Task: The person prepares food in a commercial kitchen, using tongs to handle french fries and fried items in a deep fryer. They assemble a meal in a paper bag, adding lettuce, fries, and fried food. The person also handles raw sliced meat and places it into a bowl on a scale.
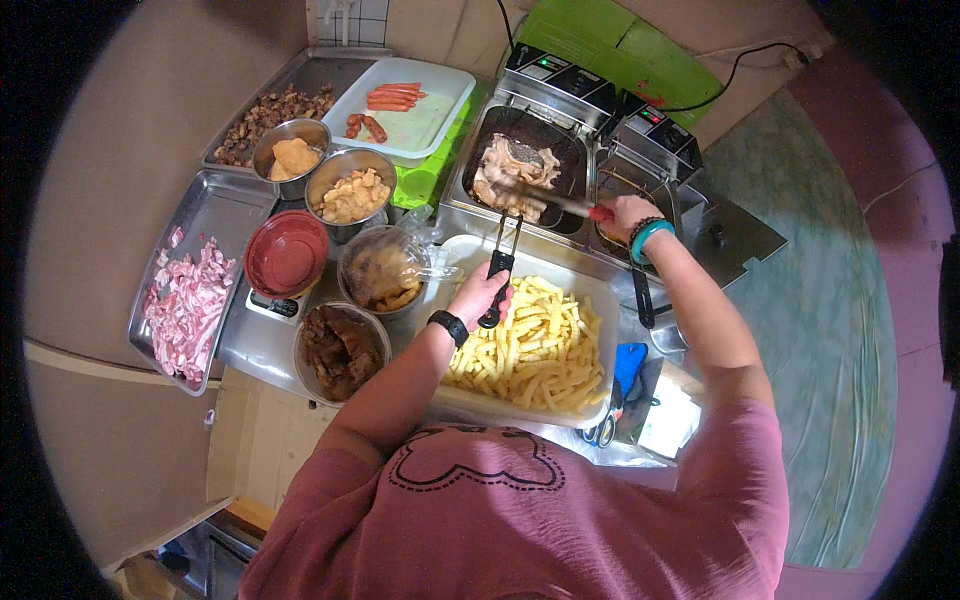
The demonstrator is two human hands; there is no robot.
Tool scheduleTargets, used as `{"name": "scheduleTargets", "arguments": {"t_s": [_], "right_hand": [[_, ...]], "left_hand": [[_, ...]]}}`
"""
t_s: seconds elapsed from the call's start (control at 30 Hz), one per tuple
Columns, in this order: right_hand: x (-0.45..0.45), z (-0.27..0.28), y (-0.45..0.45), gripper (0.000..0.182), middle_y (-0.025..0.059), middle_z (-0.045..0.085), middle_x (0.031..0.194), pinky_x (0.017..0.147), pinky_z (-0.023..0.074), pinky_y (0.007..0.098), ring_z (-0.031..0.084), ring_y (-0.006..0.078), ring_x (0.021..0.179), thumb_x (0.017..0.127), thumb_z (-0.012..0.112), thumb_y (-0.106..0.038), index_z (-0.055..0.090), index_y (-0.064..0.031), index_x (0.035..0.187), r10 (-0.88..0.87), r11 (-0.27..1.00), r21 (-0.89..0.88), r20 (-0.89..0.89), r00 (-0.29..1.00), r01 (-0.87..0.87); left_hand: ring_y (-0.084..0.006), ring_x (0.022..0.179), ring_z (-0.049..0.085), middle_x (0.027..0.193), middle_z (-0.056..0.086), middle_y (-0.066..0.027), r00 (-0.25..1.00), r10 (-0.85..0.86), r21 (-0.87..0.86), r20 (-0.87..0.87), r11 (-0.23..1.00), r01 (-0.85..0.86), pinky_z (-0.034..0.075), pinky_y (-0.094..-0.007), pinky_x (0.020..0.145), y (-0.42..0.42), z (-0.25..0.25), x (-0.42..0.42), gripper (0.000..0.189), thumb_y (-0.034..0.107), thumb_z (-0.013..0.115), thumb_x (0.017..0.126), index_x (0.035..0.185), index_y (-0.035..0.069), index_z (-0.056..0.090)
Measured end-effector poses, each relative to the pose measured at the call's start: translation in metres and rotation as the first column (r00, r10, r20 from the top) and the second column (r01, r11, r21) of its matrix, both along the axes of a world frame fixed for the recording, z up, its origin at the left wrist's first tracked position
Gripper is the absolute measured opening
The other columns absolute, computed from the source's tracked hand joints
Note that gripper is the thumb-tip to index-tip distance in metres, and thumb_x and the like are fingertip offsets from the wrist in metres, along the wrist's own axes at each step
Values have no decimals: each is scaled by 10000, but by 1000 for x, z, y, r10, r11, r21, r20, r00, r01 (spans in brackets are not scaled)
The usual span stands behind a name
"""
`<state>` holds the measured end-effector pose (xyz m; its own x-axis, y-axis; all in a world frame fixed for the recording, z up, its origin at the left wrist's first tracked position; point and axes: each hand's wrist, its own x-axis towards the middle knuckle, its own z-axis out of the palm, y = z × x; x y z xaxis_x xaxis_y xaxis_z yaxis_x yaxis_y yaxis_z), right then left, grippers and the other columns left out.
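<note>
My left hand (484,296) grips the black handle (498,281) of a wire fryer basket (574,161). The basket sits in the left well of an electric deep fryer (517,238). Pale strips of meat (517,172) lie in it. Above them, my right hand (631,216) holds a metal cooking utensil (551,196) by its red grip. Motion blurs the utensil, so its working end is unclear. Under my left hand stands a white plastic tub (442,401) heaped with pale cut fries (525,352).
Left stand a steel tray (247,196) with raw meat strips (187,300), a red bowl (286,253) on a scale, and several food containers. A white tray (439,124) holds sausages (395,96). Scissors (602,429) lie right of the tub. Another black basket handle (642,298) juts from the right well.
</note>
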<state>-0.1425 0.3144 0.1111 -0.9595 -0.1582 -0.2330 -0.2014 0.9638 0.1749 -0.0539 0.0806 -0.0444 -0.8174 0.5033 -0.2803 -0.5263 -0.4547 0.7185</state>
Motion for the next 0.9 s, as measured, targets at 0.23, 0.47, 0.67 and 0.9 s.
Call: {"name": "scheduleTargets", "arguments": {"t_s": [0.23,0.47,0.67,0.9], "right_hand": [[-7,55,6,298,140,612,954,743,481,373,588,290,884,700,602,-305,631,-81,894,-1,978,210,-52,999,11],[-7,57,-34,234,134,620,938,727,485,359,600,277,877,773,495,-217,644,-72,882,34,935,354,-152,988,22],[-35,-1,15,430,149,604,972,791,462,359,572,301,914,692,590,-417,630,-57,923,-38,986,164,10,999,36],[-19,25,11,424,162,609,929,743,478,357,590,298,852,705,563,-433,625,-68,910,-121,978,190,172,978,87]], "left_hand": [[-118,458,435,650,460,-39,1000,-3,21,11,1000,3,386,-259,383,3,-1,-1,73,160,396,904,906,90,376],[-117,480,446,666,476,-35,998,25,-13,51,1000,-25,398,-250,403,0,8,0,109,167,411,899,975,90,417],[-134,532,479,678,499,-45,998,-3,64,62,998,-1,423,-266,447,9,12,-13,102,179,443,888,933,89,420],[-213,660,573,836,569,-132,996,-29,158,86,987,15,510,-347,559,-14,39,-6,265,294,468,877,984,52,447]]}}
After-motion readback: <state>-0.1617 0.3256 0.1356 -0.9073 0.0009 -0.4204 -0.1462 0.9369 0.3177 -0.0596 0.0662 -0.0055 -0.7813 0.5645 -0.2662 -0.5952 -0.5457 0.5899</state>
